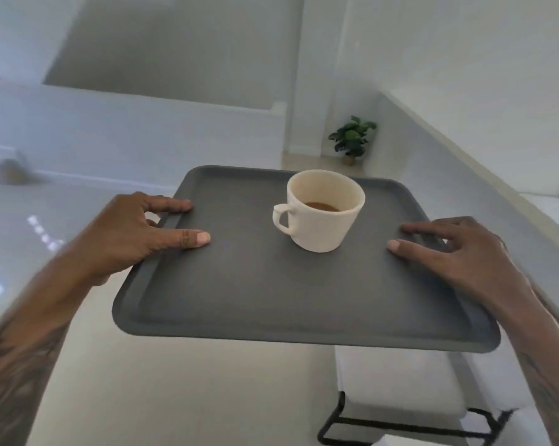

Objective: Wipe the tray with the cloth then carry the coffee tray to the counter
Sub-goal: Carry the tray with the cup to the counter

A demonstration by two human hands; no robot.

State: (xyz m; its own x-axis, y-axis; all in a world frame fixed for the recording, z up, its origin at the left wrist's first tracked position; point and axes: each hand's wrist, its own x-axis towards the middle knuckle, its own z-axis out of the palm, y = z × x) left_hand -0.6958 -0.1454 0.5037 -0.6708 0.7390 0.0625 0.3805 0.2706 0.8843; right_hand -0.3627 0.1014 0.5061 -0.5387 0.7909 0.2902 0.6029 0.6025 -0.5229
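Your left hand (133, 233) and right hand (458, 255) clamp the side rims of the tray (271, 300), thumbs pressed on top. Matte dark grey, round-cornered, it hangs above the floor, carrying a cream cup (323, 214) of coffee.

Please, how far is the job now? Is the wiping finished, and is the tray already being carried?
Wiping looks done: the grey tray shows no spill and no cloth is in view. Carrying is in hand: the left hand and right hand grip its side edges, tray held in the air above the floor, cup of coffee on it. Left: setting it on the counter.
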